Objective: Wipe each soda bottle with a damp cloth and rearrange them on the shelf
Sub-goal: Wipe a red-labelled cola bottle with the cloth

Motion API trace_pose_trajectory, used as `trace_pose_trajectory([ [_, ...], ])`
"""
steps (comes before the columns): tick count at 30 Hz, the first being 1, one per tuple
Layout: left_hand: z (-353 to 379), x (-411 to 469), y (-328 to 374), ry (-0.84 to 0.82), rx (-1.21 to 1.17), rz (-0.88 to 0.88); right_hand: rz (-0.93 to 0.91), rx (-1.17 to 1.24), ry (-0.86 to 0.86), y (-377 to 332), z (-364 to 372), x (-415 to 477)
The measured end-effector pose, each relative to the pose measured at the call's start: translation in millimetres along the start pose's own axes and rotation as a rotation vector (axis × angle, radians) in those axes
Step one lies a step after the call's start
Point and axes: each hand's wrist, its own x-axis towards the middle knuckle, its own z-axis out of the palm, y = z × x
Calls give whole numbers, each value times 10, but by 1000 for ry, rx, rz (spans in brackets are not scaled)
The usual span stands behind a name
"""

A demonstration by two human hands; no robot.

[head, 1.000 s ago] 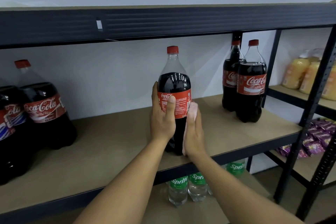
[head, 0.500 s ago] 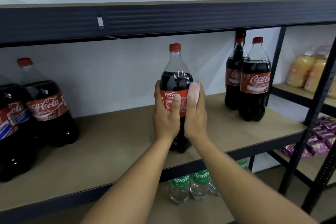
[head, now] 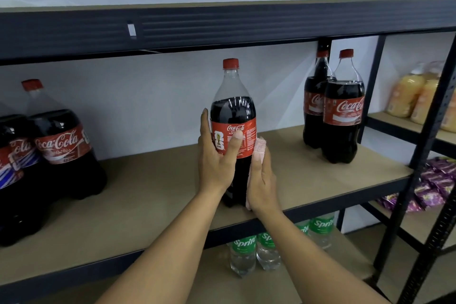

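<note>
A tall cola bottle with a red cap and red label stands upright on the middle shelf, near its front edge. My left hand grips it around the label, thumb across the front. My right hand presses a pink cloth flat against the bottle's right side, below the label. Most of the cloth is hidden behind that hand. Two more cola bottles stand at the shelf's right end, and several cola bottles crowd its left end.
A dark metal beam of the upper shelf runs overhead. Sprite bottles stand on the shelf below. A black upright post rises at the right, with yellow bottles and purple packets on the neighbouring rack.
My right hand slid the cloth up to the label and back down the bottle's right side. The bottle has turned a little, now showing a different part of its label. My left hand kept its grip.
</note>
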Motion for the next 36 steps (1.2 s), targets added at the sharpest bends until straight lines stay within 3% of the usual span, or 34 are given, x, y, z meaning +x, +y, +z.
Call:
trace_pose_trajectory([
  [6,-40,114,13,-103,-191,-31,-45,20,-15,28,43,30],
  [12,8,63,3,-41,-159,-9,-100,-42,7,32,82,-30],
  [22,-16,47,12,-41,-157,-25,-380,-144,20,-1223,35,946],
  [30,30,55,-18,10,-65,-1,-59,105,3,-156,64,132],
  [36,54,20,32,42,-36,4,-189,9,33,-981,42,881],
])
